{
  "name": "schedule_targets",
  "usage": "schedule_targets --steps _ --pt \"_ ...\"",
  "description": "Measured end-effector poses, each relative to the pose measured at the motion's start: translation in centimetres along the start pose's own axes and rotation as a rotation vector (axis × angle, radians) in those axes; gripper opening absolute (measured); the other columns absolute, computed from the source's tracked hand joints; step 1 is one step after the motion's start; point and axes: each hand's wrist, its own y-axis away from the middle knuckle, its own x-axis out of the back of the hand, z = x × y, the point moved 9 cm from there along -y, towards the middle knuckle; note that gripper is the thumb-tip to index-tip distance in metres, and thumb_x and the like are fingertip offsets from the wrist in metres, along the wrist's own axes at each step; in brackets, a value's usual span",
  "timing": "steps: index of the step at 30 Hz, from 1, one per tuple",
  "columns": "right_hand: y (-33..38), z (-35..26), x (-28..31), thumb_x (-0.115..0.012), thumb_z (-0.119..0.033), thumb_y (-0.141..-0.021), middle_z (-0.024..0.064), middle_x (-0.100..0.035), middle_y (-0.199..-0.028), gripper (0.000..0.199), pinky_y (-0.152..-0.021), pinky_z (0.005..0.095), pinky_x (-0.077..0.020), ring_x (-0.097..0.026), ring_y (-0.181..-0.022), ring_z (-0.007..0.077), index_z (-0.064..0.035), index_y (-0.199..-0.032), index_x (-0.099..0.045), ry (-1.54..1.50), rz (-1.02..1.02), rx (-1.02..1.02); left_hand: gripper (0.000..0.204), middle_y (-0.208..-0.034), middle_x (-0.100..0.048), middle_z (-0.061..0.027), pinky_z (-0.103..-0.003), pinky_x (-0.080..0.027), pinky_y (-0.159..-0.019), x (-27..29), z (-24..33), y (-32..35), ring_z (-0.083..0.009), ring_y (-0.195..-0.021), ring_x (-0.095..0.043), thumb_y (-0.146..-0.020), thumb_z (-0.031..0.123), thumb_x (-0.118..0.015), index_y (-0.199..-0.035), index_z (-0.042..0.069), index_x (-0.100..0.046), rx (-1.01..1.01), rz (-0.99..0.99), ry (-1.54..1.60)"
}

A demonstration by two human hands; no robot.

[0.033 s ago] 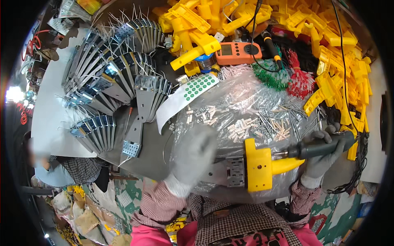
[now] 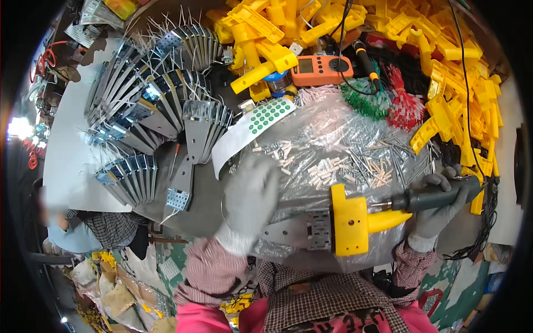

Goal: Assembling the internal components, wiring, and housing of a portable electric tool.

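My right hand (image 2: pixel 436 213), in a grey glove, is wrapped round a black electric screwdriver (image 2: pixel 444 195). Its bit points left, just above the handle of a yellow plastic part (image 2: pixel 351 225). That part lies fitted against a grey metal plate with a perforated end (image 2: pixel 317 230), on clear plastic sheeting. My left hand (image 2: pixel 252 191), also gloved, hovers at the left of the plate over the sheeting. Motion smears its fingers, so whether it holds anything is hidden. Beyond it lie small pale pegs (image 2: pixel 328 173) and long screws (image 2: pixel 391 158).
Fanned metal plates with white wires (image 2: pixel 130 125) cover the left side, beside a single plate (image 2: pixel 180 186). A white sheet of green stickers (image 2: pixel 252 133), an orange meter (image 2: pixel 322 70), red wire bundles (image 2: pixel 403 105) and heaped yellow parts (image 2: pixel 444 41) lie at the back.
My left hand has shifted left, off the metal plate, baring more of it. The yellow part has edged slightly upward. My right hand and the screwdriver have hardly moved.
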Motion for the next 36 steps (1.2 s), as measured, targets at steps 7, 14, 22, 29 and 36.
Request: schedule_targets --steps 7,14,22,29,36 --pt "1.9 -2.7 0.8 -0.06 -0.026 -0.097 0.0022 -0.048 -0.101 0.038 -0.093 0.0383 -0.0409 -0.049 -0.082 0.0133 -0.0103 -0.128 -0.046 -0.162 -0.159 0.045 0.009 -0.086 -0.066 -0.0109 -0.037 -0.055 -0.06 -3.4 -2.1 -1.4 -0.027 -0.073 -0.068 -0.086 0.009 -0.057 -0.083 0.008 -0.065 -0.18 -0.291 -0.62" --pt "3.6 -2.2 1.3 -0.064 -0.028 -0.094 0.0022 -0.048 -0.097 0.04 -0.09 0.0393 -0.0417 -0.051 -0.078 0.0121 -0.0095 -0.126 -0.047 -0.262 -0.132 0.012 0.017 -0.078 -0.065 -0.0153 -0.045 -0.053 -0.06 -2.8 -3.8 -2.0 -0.0341 -0.067 -0.066 -0.084 0.021 -0.066 -0.087 0.006 -0.061 -0.05 -0.196 -0.639" --pt "4.0 -1.7 2.0 -0.064 -0.031 -0.094 0.0029 -0.051 -0.098 0.042 -0.089 0.0384 -0.0433 -0.054 -0.077 0.0107 -0.0117 -0.126 -0.046 -0.194 -0.082 0.005 0.014 -0.085 -0.065 -0.018 -0.047 -0.052 -0.066 -2.4 -4.5 -1.9 -0.0378 -0.077 -0.065 -0.086 0.017 -0.064 -0.09 0.004 -0.06 -0.026 -0.108 -0.528" --pt "4.4 -1.5 0.7 -0.061 -0.032 -0.096 0.0028 -0.049 -0.102 0.04 -0.097 0.0505 -0.0427 -0.053 -0.084 0.0145 -0.0125 -0.127 -0.045 -0.201 -0.182 -0.049 0.024 -0.091 -0.068 -0.0195 -0.049 -0.051 -0.077 -2.4 -5.1 -3.4 -0.0386 -0.085 -0.066 -0.08 0.026 -0.063 -0.09 0.004 -0.066 0.159 -0.316 -0.464" --pt "4.4 -1.3 1.6 -0.061 -0.032 -0.096 0.0029 -0.05 -0.101 0.04 -0.096 0.0494 -0.0436 -0.054 -0.084 0.0144 -0.0126 -0.128 -0.046 -0.195 -0.123 -0.027 0.017 -0.093 -0.066 -0.0161 -0.043 -0.053 -0.072 1.6 -3.1 -1.0 -0.0352 -0.082 -0.065 -0.083 0.019 -0.063 -0.094 0.006 -0.063 0.04 0.048 -0.356"
